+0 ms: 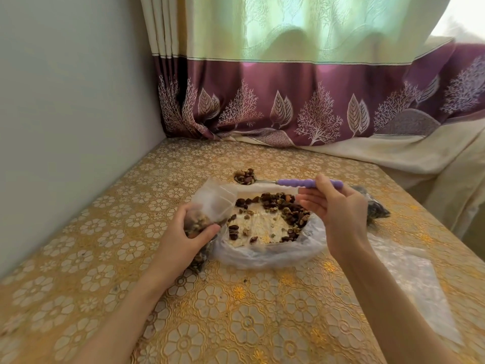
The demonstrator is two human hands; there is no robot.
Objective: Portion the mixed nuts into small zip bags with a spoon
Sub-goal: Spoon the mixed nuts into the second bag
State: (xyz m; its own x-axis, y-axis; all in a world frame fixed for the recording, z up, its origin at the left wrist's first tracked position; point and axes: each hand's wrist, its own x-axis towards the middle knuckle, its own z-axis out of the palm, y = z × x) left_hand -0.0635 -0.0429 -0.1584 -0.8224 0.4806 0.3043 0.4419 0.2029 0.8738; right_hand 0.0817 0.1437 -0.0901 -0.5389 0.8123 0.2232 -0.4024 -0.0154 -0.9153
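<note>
Head view: person seated at a table [262, 324] under a gold floral cloth, wall close on the left, curtain behind.
Right hand [338, 208]: thumb and fingers pinch the purple handle of the spoon [296, 183]; its bowl is loaded with nuts.
Left hand [183, 232]: fingers curled round a small zip bag [210, 206], partly filled, mouth up and tilted toward the spoon.
Key relation: spoon's long axis runs left-right, bowl at the left end, just above and beyond the bag mouth. Judged next move is a short tip down and toward the person.
Supply: mixed nuts [278, 208] lie scattered in an open plastic-lined tray between the hands.
Room: wall crowds the left; open cloth in front.
Also right: a filled bag [375, 206] behind the right hand and clear plastic [409, 271] lying flat.
</note>
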